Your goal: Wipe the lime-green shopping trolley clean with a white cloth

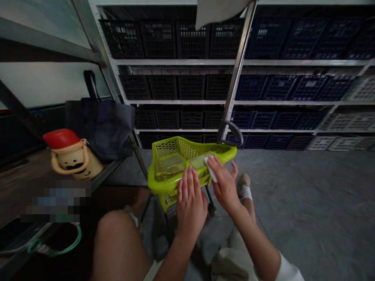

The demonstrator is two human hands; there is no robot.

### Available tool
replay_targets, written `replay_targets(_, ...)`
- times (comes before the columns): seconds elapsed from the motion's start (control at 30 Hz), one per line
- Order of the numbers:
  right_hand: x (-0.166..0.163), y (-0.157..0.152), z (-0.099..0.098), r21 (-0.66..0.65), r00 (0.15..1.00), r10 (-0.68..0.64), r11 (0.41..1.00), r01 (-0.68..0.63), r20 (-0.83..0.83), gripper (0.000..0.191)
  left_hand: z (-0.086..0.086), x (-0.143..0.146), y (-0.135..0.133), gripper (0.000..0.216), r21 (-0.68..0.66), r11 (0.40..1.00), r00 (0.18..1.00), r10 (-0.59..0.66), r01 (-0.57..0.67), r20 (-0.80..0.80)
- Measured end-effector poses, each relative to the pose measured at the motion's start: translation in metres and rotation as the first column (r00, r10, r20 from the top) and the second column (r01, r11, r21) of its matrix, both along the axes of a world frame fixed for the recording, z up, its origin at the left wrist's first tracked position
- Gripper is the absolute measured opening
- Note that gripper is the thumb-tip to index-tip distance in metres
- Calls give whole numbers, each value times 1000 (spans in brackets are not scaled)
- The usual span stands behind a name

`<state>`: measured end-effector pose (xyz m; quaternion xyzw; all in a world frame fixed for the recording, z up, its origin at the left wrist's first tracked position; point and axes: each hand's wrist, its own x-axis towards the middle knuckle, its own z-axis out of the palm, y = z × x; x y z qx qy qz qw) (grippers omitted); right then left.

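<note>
A lime-green shopping basket cart with perforated walls stands before my knees. My left hand lies on its near rim, fingers stretched out flat and holding nothing. In my right hand is a folded white wipe, pressed under the fingers against the basket's edge. Just beneath that wipe, a pale flat panel is set into the rim. A grey loop handle rises at the basket's far right end. Part of the wipe is hidden by my right fingers.
White shelving at the back carries rows of black crates and blue crates. On the left bench sit a cream container with a red lid, a dark tote bag and a green cable. A metal post stands behind the cart.
</note>
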<state>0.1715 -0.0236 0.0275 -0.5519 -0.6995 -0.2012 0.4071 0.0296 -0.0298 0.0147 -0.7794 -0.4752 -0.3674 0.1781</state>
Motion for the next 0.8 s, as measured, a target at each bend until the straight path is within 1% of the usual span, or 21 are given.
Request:
replay_targets(0.07,-11,-7,-3,-19,989,99,995,-97,106,64,-1,-1,1,75,12,1000,1000,-10,10,5)
replay_targets(0.1,-10,-7,-5,-22,983,123,992,-122,135,65,-2,-2,1,75,14,1000,1000,-13,13,3)
replay_targets(0.13,-5,-4,-8,-15,983,119,993,-118,139,66,-1,-3,1,75,11,1000,1000,-17,17,-2)
replay_targets(0.17,3,0,-10,2,989,83,996,-84,118,67,-1,-3,1,74,5,1000,1000,-20,20,-8)
replay_targets(0.2,14,5,-13,26,997,21,999,-23,74,69,0,-3,2,74,-2,1000,1000,-22,22,-12)
replay_targets(0.27,32,14,-18,73,990,-135,988,138,-49,71,2,-3,1,75,-12,1000,1000,-21,21,-10)
replay_targets(0.3,36,17,-20,84,977,-191,976,199,-98,72,3,-2,1,75,-15,1000,1000,-19,19,-6)
replay_targets(0.33,35,17,-21,89,970,-213,970,224,-116,73,3,-1,1,76,-17,1000,1000,-15,15,-2)
replay_targets(0.37,31,16,-21,89,976,-197,975,206,-97,74,3,-1,0,77,-18,1000,1000,-12,12,2)
replay_targets(0.4,23,13,-22,83,989,-143,986,146,-40,75,3,-1,0,78,-17,1000,1000,-10,10,2)
replay_targets(0.43,15,9,-22,75,997,-67,995,64,35,75,2,0,0,79,-11,1000,1000,-9,9,1)
replay_targets(0.5,3,5,-24,63,981,72,994,-85,180,74,0,-1,0,81,-1,1000,1000,-11,11,-7)
replay_targets(0.53,3,5,-26,66,970,104,990,-122,221,74,0,-1,0,81,2,1000,1000,-12,12,-11)
replay_targets(0.57,7,7,-27,84,969,100,989,-121,226,74,0,-1,0,81,1,1000,1000,-12,12,-14)
replay_targets(0.6,13,11,-30,115,980,60,990,-83,190,76,0,-1,0,81,-1,1000,1000,-11,11,-16)
replay_targets(0.67,29,20,-34,175,996,-76,982,67,40,79,1,-1,1,80,-6,1000,1000,-6,6,-19)
replay_targets(0.7,34,23,-35,189,990,-138,971,143,-42,80,1,-1,1,80,-4,1000,1000,-2,2,-20)
replay_targets(0.73,35,25,-36,192,981,-173,963,188,-94,80,1,0,1,80,-3,1000,1000,2,-2,-19)
replay_targets(0.77,33,25,-36,187,980,-172,964,188,-98,80,1,0,1,81,-1,1000,1000,6,-6,-17)
replay_targets(0.8,29,23,-36,180,990,-134,973,141,-52,78,1,1,1,81,4,1000,1000,9,-9,-13)
